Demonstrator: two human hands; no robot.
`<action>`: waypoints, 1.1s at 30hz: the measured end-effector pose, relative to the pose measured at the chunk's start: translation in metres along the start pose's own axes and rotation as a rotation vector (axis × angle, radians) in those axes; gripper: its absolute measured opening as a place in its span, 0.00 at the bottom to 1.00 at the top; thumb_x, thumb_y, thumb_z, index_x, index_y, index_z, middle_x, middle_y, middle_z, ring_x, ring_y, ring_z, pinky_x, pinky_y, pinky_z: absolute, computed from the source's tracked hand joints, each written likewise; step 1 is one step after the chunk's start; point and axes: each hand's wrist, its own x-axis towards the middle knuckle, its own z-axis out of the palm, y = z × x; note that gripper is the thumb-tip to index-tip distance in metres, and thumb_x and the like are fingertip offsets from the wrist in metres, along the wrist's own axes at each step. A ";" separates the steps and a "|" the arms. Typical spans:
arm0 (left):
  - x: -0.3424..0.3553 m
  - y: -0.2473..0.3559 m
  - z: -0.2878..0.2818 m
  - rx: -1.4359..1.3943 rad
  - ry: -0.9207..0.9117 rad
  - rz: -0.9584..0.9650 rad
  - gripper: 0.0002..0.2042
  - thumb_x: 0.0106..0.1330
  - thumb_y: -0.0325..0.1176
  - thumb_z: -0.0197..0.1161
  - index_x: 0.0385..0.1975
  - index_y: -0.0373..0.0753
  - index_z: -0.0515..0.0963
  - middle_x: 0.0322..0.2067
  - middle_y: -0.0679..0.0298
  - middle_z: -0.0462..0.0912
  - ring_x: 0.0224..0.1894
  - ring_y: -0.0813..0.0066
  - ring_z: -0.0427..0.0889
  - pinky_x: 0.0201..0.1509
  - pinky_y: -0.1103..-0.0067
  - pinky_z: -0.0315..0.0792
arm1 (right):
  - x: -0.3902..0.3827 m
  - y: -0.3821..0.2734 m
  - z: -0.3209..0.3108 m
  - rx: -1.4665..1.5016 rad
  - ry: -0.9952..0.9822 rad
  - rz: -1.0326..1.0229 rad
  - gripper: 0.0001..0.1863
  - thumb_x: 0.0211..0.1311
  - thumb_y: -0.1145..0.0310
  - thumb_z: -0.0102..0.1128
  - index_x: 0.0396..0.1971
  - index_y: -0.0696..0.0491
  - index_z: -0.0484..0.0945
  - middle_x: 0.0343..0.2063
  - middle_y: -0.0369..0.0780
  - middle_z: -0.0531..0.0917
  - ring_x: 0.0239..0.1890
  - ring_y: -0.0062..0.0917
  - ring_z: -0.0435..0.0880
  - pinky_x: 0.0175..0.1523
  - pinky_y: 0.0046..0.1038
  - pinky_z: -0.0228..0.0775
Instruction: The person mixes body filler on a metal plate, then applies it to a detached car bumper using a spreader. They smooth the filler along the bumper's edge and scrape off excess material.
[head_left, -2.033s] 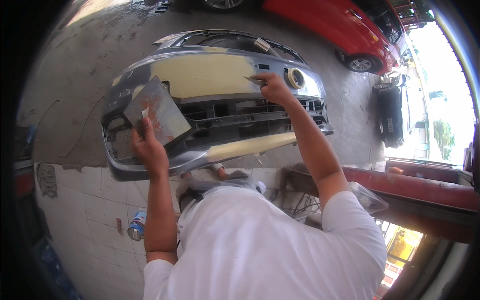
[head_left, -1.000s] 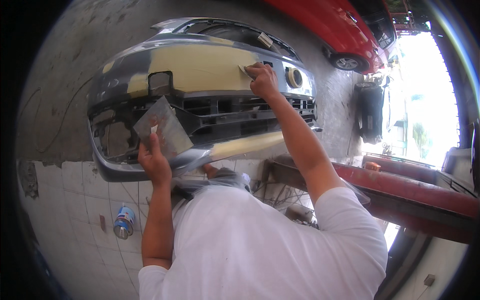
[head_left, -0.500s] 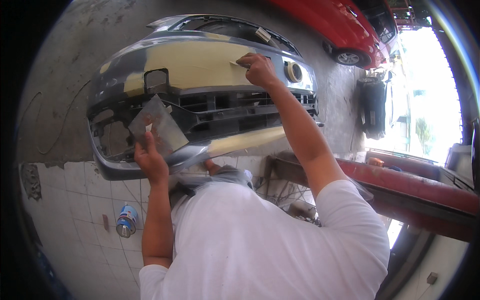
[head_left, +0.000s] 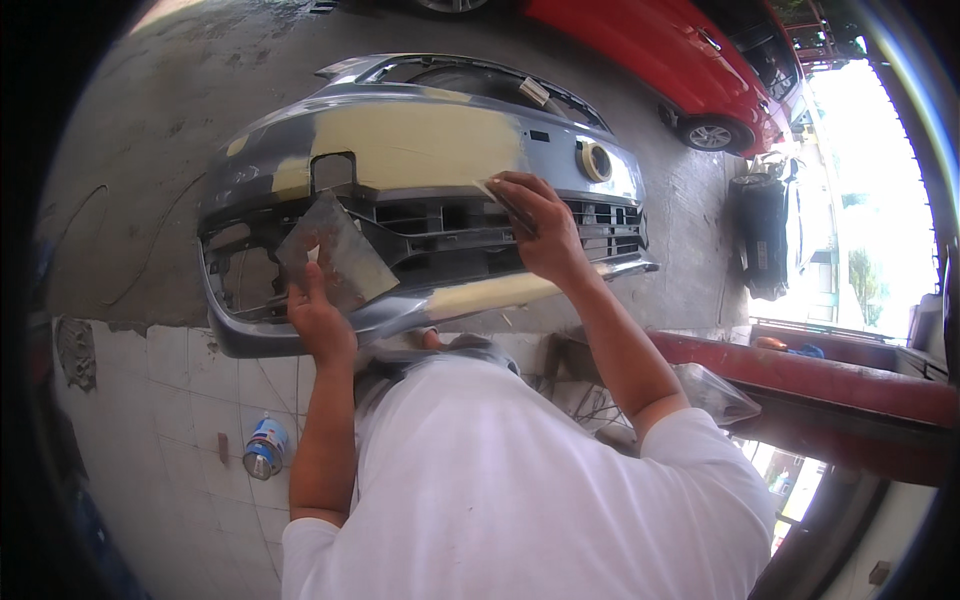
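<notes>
A grey car bumper [head_left: 255, 178] lies in front of me, with a broad patch of yellow filler [head_left: 415, 145] on its upper face and another strip along its lower lip. My left hand [head_left: 322, 325] grips a flat square mixing plate [head_left: 345, 258], smeared reddish and pale, over the bumper's left end. Closed around a thin putty spreader [head_left: 510, 205], my right hand [head_left: 548, 235] is above the bumper's black grille [head_left: 470, 240]. Some yellowish filler shows at the spreader's edge. On the bumper's right end rests a roll of masking tape [head_left: 583, 158].
A blue and white can [head_left: 266, 446] stands on the white tiles to my left. A red car [head_left: 650, 60] is parked at the far right. A red beam [head_left: 820, 375] runs close by my right arm. A small pale block [head_left: 534, 92] sits at the bumper's far edge.
My right hand has come back from the filled face toward me, with the spreader, and is now over the grille. The left hand still holds the plate. The whole view has shifted slightly.
</notes>
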 end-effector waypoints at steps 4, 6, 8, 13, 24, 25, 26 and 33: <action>-0.034 0.033 0.037 -0.234 -0.062 0.005 0.23 0.80 0.47 0.60 0.61 0.33 0.76 0.51 0.60 0.84 0.48 0.73 0.83 0.54 0.76 0.76 | -0.037 -0.076 0.032 0.287 -0.150 -0.392 0.46 0.41 0.89 0.71 0.65 0.46 0.71 0.68 0.50 0.64 0.70 0.53 0.67 0.72 0.43 0.67; -0.050 0.048 0.045 -0.208 -0.073 0.008 0.22 0.81 0.45 0.60 0.62 0.33 0.75 0.52 0.61 0.84 0.49 0.74 0.82 0.55 0.76 0.76 | -0.047 -0.074 0.048 0.290 -0.180 -0.431 0.42 0.47 0.83 0.74 0.65 0.46 0.67 0.69 0.51 0.60 0.72 0.59 0.64 0.71 0.48 0.69; -0.059 0.052 0.044 -0.219 -0.079 0.057 0.22 0.81 0.45 0.59 0.63 0.34 0.75 0.53 0.60 0.83 0.51 0.74 0.82 0.56 0.76 0.75 | -0.047 -0.062 0.055 0.327 -0.213 -0.429 0.45 0.45 0.82 0.76 0.65 0.46 0.66 0.69 0.53 0.58 0.72 0.60 0.63 0.72 0.50 0.67; -0.107 0.077 0.047 -0.185 0.119 0.265 0.19 0.82 0.43 0.58 0.59 0.33 0.77 0.52 0.59 0.84 0.50 0.73 0.82 0.54 0.75 0.75 | -0.036 -0.021 0.041 -0.126 -0.406 -0.483 0.41 0.42 0.82 0.75 0.62 0.45 0.74 0.64 0.46 0.71 0.70 0.47 0.69 0.72 0.46 0.63; -0.200 0.051 -0.009 0.628 0.516 0.695 0.10 0.79 0.34 0.60 0.50 0.34 0.80 0.27 0.48 0.84 0.28 0.50 0.88 0.30 0.69 0.76 | -0.027 -0.116 0.074 0.278 -0.417 -0.892 0.28 0.43 0.81 0.68 0.50 0.47 0.88 0.51 0.38 0.87 0.57 0.38 0.83 0.60 0.38 0.72; -0.212 0.055 -0.019 0.638 0.607 0.694 0.10 0.79 0.34 0.60 0.49 0.34 0.80 0.27 0.48 0.84 0.27 0.51 0.87 0.30 0.70 0.76 | -0.041 -0.126 0.083 0.274 -0.500 -0.969 0.28 0.44 0.81 0.68 0.50 0.48 0.88 0.50 0.37 0.87 0.57 0.38 0.84 0.60 0.38 0.72; -0.225 0.060 -0.031 0.642 0.697 0.696 0.09 0.79 0.34 0.60 0.49 0.34 0.80 0.26 0.49 0.84 0.26 0.52 0.87 0.29 0.70 0.76 | -0.052 -0.134 0.090 0.264 -0.578 -1.050 0.28 0.44 0.81 0.68 0.50 0.48 0.88 0.49 0.37 0.87 0.56 0.37 0.84 0.59 0.38 0.72; -0.229 0.058 -0.122 0.295 1.141 0.619 0.14 0.82 0.38 0.57 0.44 0.31 0.79 0.33 0.55 0.85 0.34 0.74 0.83 0.36 0.77 0.74 | -0.072 -0.194 0.134 0.653 -0.735 -1.176 0.38 0.38 0.91 0.67 0.54 0.46 0.82 0.60 0.50 0.75 0.66 0.54 0.74 0.70 0.50 0.69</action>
